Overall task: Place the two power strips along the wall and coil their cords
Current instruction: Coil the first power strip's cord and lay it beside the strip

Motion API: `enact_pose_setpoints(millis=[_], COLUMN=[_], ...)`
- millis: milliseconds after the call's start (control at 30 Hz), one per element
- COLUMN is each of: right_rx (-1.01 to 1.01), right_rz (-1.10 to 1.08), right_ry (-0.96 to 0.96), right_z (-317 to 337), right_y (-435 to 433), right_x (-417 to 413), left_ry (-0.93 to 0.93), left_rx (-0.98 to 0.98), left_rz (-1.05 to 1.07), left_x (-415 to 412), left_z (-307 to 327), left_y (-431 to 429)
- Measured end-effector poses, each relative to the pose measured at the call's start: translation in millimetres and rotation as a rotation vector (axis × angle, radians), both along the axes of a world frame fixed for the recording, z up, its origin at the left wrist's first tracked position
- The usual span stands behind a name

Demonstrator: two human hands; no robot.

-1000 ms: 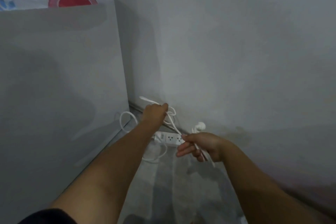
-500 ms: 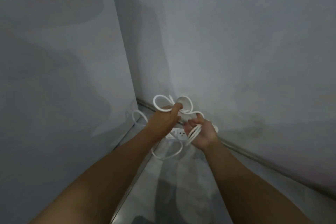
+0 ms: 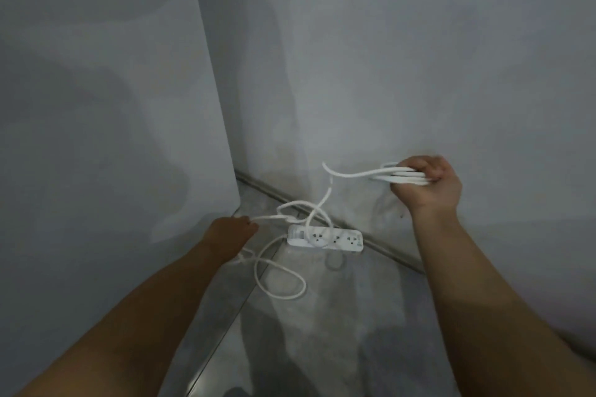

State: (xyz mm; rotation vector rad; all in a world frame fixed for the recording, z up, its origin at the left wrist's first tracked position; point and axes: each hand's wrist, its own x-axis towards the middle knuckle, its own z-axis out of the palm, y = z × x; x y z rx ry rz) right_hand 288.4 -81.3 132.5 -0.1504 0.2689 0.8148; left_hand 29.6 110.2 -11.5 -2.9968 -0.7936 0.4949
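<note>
One white three-socket plastic power strip (image 3: 325,238) lies on the grey floor (image 3: 354,316) just beside the foot of the grey wall (image 3: 387,74) near the corner, its thin white cord (image 3: 351,175) judged part-coiled: right hand (image 3: 425,184) clasps gathered loops, left hand (image 3: 230,230) pinches a slack stretch, and no second strip is in view.

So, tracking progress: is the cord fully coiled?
Partly. The right hand grips gathered loops; loose cord sprawls over the power strip to the left hand.
</note>
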Motion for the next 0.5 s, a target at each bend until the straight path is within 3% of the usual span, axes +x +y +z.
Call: enact_pose_setpoints(millis=[100,267,400,500], right_rx=[0.045,-0.064,-0.245,-0.317], right_rz=[0.148,0.363,0.313,0.322], right_ry=[-0.203,-0.476,-0.448,-0.379], right_z=[33.0,61.8,48.9,25.2], right_y=[-14.1,-6.3,11.7,18.6], right_x=[7.8,-10.0,-33.3,-45.7], left_ry=[0.237,0.303,0.399,0.446], left_rx=[0.046,-0.180,-0.506,-0.755], left_rz=[0.070,0.137,0.180,0.371], left_x=[-16.3,-10.2,25.2,51.2], left_z=[-12.7,4.4,32.7,49.9], left_y=[5.1,3.6,-19.0,-36.6])
